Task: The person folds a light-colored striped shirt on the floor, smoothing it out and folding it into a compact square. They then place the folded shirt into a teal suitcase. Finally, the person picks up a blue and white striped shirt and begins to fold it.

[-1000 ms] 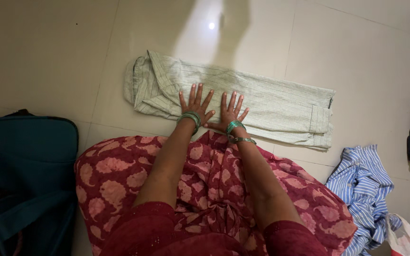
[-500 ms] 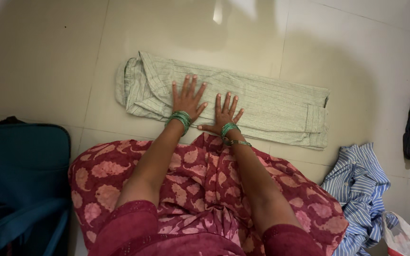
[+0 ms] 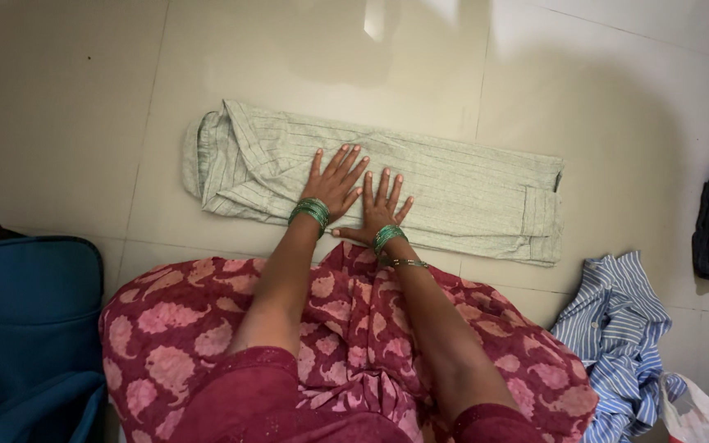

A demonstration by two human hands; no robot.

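Nothing gripped: left hand [image 3: 335,183] and right hand [image 3: 379,211] lie flat, fingers spread, on the folded pale green striped shirt [image 3: 453,193], sliding slightly since a second ago, shirt still flat on the floor tiles [image 3: 84,123].

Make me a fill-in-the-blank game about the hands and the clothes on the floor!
1. Both hands, the left hand and the right hand, lie flat on the folded pale green ____.
2. The bangles on both wrists are ____ in colour.
3. The crumpled shirt to the person's right has blue and ____ stripes.
4. The bag to the person's left is ____.

Missing words: shirt; green; white; teal
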